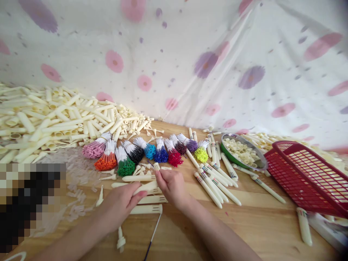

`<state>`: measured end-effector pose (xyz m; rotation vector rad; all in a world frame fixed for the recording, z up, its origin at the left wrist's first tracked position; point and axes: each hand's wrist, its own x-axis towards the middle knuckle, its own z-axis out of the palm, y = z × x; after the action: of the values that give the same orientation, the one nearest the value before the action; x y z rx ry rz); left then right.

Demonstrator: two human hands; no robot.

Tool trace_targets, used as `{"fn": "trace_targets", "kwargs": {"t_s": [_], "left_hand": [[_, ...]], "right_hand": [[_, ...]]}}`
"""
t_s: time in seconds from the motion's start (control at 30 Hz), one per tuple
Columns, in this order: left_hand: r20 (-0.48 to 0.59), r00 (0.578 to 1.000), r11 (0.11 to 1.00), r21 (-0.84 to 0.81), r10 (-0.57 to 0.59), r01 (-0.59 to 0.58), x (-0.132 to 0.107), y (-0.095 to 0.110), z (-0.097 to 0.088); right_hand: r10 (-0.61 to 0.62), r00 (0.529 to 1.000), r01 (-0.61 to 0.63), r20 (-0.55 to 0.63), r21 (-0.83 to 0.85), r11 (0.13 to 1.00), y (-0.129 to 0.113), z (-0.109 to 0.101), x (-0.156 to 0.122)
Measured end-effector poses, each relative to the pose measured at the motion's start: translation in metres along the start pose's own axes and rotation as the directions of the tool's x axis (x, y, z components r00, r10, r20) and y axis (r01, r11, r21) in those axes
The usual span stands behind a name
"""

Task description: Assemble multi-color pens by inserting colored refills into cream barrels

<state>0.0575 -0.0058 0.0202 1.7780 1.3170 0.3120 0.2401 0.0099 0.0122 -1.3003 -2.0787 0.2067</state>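
Note:
My left hand (122,201) is closed around a cream pen barrel (148,187), which points toward my other hand. Between the fingers of my right hand (174,186) is a small cream slotted pen part (157,166), held close to the barrel's end. More barrels lie side by side under my hands, the nearest being a slotted barrel (145,209). A thin refill (152,237), white with a dark end, runs from its slotted end toward me. Just beyond my hands, bundles of coloured refills stand in a curve, among them green (125,165), red (174,156) and yellow (201,154).
At the left rises a big heap of cream barrels (49,123), with translucent pieces (77,195) scattered before it. Several multicolour pens (213,186) lie right of my hands. Beyond them are a bowl of small cream parts (265,165) and a red basket (282,181). A flowered sheet (174,54) hangs behind.

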Motion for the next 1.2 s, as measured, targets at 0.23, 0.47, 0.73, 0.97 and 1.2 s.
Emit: {"fn": "trace_targets", "kwargs": {"t_s": [0.23, 0.47, 0.73, 0.97, 1.2], "left_hand": [[0.135, 0.990, 1.000, -0.005, 0.031, -0.031, -0.003, 0.004, -0.004], [0.575, 0.815, 0.922, -0.272, -0.076, 0.277, -0.002, 0.003, 0.004], [0.045, 0.994, 0.888, 0.455, -0.095, 0.064, 0.004, 0.013, 0.002], [-0.077, 0.996, 0.769, 0.632, -0.053, 0.090, 0.018, 0.023, 0.004], [-0.111, 0.991, 0.733, 0.680, 0.071, 0.024, 0.023, 0.019, 0.007]], "right_hand": [[-0.199, 0.979, 0.198, 0.040, 0.016, 0.980, 0.001, -0.007, 0.001], [-0.463, 0.884, 0.462, -0.058, -0.039, 0.886, -0.008, -0.006, -0.004], [-0.027, 1.000, 0.027, 0.001, 0.002, 1.000, -0.018, 0.000, -0.001], [0.312, 0.944, -0.310, 0.109, -0.032, 0.950, -0.011, 0.003, 0.006], [0.349, 0.916, -0.362, 0.198, 0.031, 0.932, 0.006, 0.000, 0.015]]}}
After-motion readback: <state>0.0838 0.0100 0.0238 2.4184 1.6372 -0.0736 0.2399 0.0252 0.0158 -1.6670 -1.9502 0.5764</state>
